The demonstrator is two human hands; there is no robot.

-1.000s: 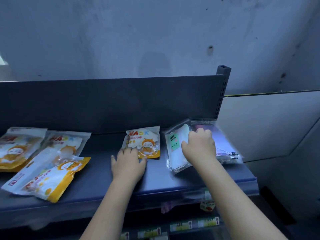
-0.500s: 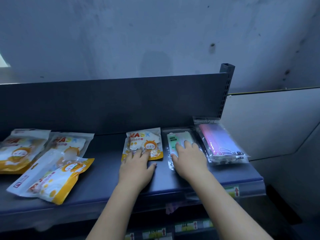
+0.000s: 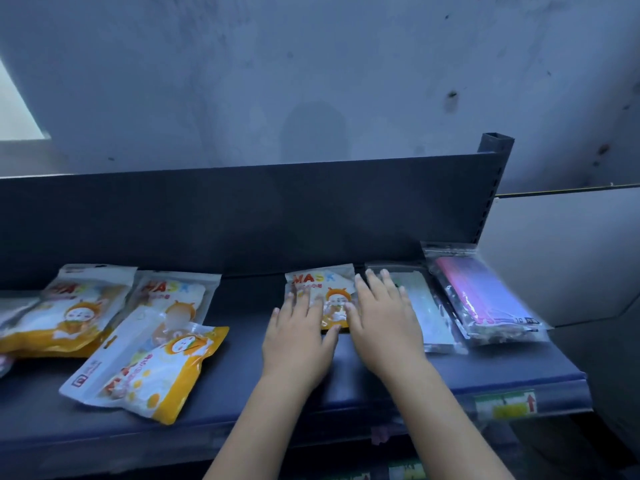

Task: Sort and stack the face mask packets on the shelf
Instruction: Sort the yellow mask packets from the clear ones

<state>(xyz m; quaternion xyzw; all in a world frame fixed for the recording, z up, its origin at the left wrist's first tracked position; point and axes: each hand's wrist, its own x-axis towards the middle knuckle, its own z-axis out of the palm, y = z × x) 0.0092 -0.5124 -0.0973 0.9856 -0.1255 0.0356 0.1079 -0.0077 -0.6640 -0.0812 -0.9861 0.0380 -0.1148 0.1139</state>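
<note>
Nearest the camera, a price label [image 3: 505, 405] sits on the front lip of the shelf [image 3: 242, 393]. Both forearms reach over it.

The left hand [image 3: 298, 337] lies flat on the lower left of an orange packet [image 3: 322, 282] printed MASK. Its grip is wide, with straight fingers pressing and not curling. The right hand [image 3: 384, 320] is spread the same way, its grip wide, across that packet's right edge and the left edge of a clear pale green packet [image 3: 426, 306]. Neither hand holds anything.

Just beside the green one, at the shelf's right end, lies a pink packet [image 3: 481, 299]. These three lie in a row, touching or nearly so, so this end looks sorted by kind.

Well apart on the left, a tilted orange packet [image 3: 149, 368] overlaps two more orange packets [image 3: 79, 306] behind it. That heap looks untidy and unstacked, and the middle orange packet probably belongs with it, so I judge most of the stacking not yet done.

Hard to tell:
- whether the pink and green packets are singles or thin stacks
- what the palms cover
- the blurred small print
- how far the heap runs past the left edge of the frame

Behind everything stand the dark back panel [image 3: 242, 216] and the stained wall [image 3: 311, 81].
</note>
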